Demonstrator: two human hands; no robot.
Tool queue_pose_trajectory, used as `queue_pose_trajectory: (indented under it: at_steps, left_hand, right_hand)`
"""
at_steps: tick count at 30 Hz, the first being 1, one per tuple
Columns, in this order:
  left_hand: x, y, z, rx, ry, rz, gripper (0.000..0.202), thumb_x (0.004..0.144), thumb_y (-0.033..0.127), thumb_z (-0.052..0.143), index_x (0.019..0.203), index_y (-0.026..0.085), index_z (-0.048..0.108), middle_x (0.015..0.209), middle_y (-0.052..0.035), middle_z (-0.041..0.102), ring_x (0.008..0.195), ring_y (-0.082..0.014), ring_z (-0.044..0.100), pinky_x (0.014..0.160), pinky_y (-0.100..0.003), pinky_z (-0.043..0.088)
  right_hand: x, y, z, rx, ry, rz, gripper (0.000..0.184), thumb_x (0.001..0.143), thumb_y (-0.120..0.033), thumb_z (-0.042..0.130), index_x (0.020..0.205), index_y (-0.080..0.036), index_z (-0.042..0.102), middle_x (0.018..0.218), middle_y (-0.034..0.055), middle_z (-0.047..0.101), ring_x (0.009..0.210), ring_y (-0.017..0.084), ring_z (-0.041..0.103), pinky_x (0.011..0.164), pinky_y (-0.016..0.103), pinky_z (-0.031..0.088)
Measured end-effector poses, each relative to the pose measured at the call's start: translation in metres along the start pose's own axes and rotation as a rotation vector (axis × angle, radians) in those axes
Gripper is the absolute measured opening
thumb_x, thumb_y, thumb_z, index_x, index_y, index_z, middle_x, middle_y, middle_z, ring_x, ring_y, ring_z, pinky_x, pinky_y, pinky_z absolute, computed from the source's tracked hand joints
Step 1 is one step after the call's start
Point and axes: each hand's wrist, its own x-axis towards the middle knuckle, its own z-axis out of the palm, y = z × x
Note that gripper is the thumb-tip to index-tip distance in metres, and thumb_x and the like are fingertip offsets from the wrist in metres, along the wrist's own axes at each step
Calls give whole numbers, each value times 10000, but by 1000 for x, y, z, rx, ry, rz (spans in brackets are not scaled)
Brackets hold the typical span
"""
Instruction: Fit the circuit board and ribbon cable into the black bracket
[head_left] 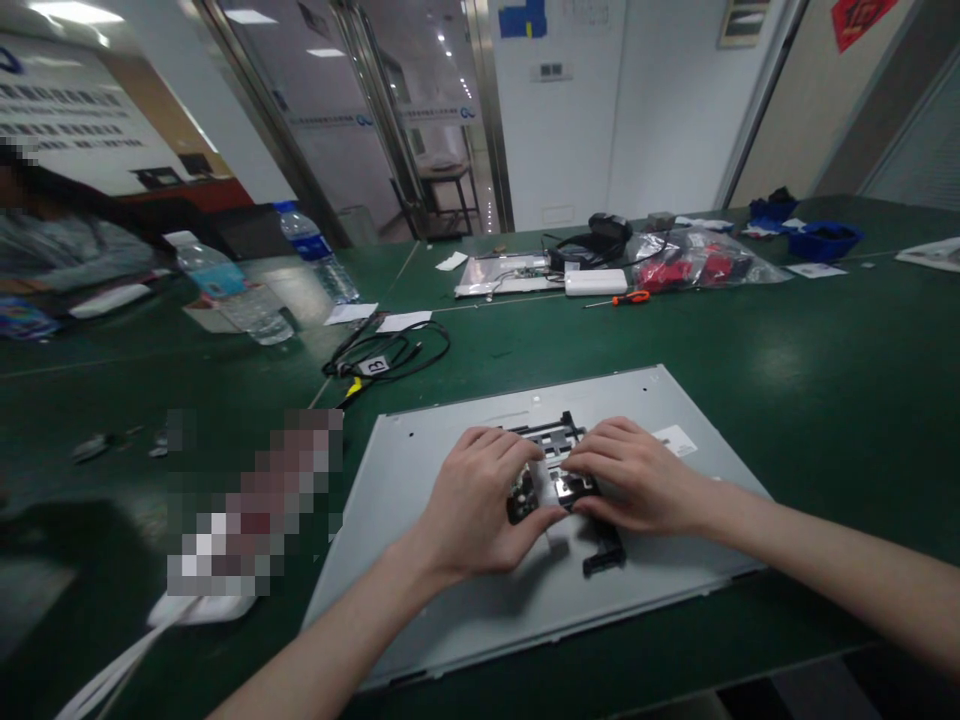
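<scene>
Green matting covers the table (pixel 787 400), and a grey metal panel (pixel 405 470) is laid flat on it near the front edge, apparently so that it is fully supported and within reach. At its middle a small black bracket (pixel 556 488) is pinched from both sides. The left hand (pixel 480 500) and the right hand (pixel 637 485) are curled narrowly over it, fingertips nearly meeting, seemingly to steady it. Water bottles (pixel 240 295) and a coiled cable (pixel 390 355) are set well apart.

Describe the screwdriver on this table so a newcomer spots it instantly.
On the green table, look beyond the grey panel, toward the far edge. Just in front of the white box lies the screwdriver, the only thing there with an orange handle.
</scene>
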Motion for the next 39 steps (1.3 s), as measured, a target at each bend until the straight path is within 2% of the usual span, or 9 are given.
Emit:
queue_pose_trajectory:
  at_steps: [7, 12, 16, 19, 23, 26, 29, 34, 39]
  left_hand:
    - [1, -10, -5, -200, 136, -154, 150, 845, 341, 602, 844, 191, 596, 845, -28, 663, 814, -208, 596, 785, -364, 438]
    - [4, -22, -15, -327, 224, -305, 223, 882, 386, 563, 795, 182, 586, 775, -5, 634, 767, -185, 593, 753, -306, 446]
    - [4, -43, -28, -335, 278, -422, 317, 892, 477, 533, 794, 183, 595, 808, -20, 656, 818, -203, 599, 794, -303, 449]
    - [3, -59, -38, -362, 300, -484, 358, 866, 521, 544, 792, 175, 603, 803, -33, 659, 807, -205, 593, 781, -300, 456]
    - [2, -68, -46, -376, 319, -483, 385, 872, 539, 518, 790, 172, 599, 784, -32, 647, 788, -201, 593, 756, -290, 452]
    - [2, -66, -47, -381, 315, -475, 385, 889, 532, 502, 798, 173, 605, 803, -33, 653, 812, -206, 600, 765, -291, 440]
    - [3, -65, -46, -379, 304, -468, 391, 901, 532, 493, 791, 174, 609, 811, -35, 657, 831, -214, 605, 781, -298, 434]
    - [3, -67, -45, -375, 288, -455, 421, 920, 560, 466, 816, 180, 615, 830, -48, 670, 867, -233, 611, 823, -320, 445]
    - [1, -71, -49, -388, 276, -428, 424, 925, 562, 469, 819, 180, 621, 843, -45, 678, 856, -222, 620, 829, -303, 451]
  right_hand:
    - [2, -2, -2, 7, 18, -1, 284, 949, -332, 578, 1179, -167, 602, 1085, 91, 678, 990, 233, 591, 904, 409, 425]
    - [3, -5, -5, 10, 55, -12, 292, 953, -310, 588, 1201, -158, 591, 1112, 97, 675, 1011, 227, 600, 902, 414, 450]
    - [5, -11, -7, 9, 54, -23, 302, 953, -291, 591, 1221, -153, 574, 1170, 110, 659, 1060, 229, 597, 919, 422, 469]
    - [14, -28, -9, -6, 37, -63, 346, 945, -308, 600, 1254, -159, 558, 1257, 124, 624, 1127, 245, 575, 942, 427, 475]
    - [34, -77, -9, -39, -67, -186, 473, 933, -430, 611, 1268, -103, 549, 1344, 163, 570, 1187, 276, 550, 990, 408, 467]
    - [47, -118, 6, -48, -124, -231, 631, 942, -556, 549, 1290, -29, 528, 1362, 197, 556, 1218, 304, 533, 1050, 397, 435]
    - [48, -141, 35, -65, -99, -183, 778, 975, -607, 434, 1401, 44, 408, 1430, 247, 489, 1305, 326, 476, 1103, 401, 393]
    - [33, -145, 69, 66, -138, -39, 771, 994, -558, 428, 1505, -1, 281, 1558, 207, 326, 1446, 297, 320, 1187, 393, 309]
    - [16, -142, 67, 120, -189, 91, 804, 980, -538, 480, 1540, -26, 215, 1601, 176, 191, 1484, 279, 227, 1220, 390, 251]
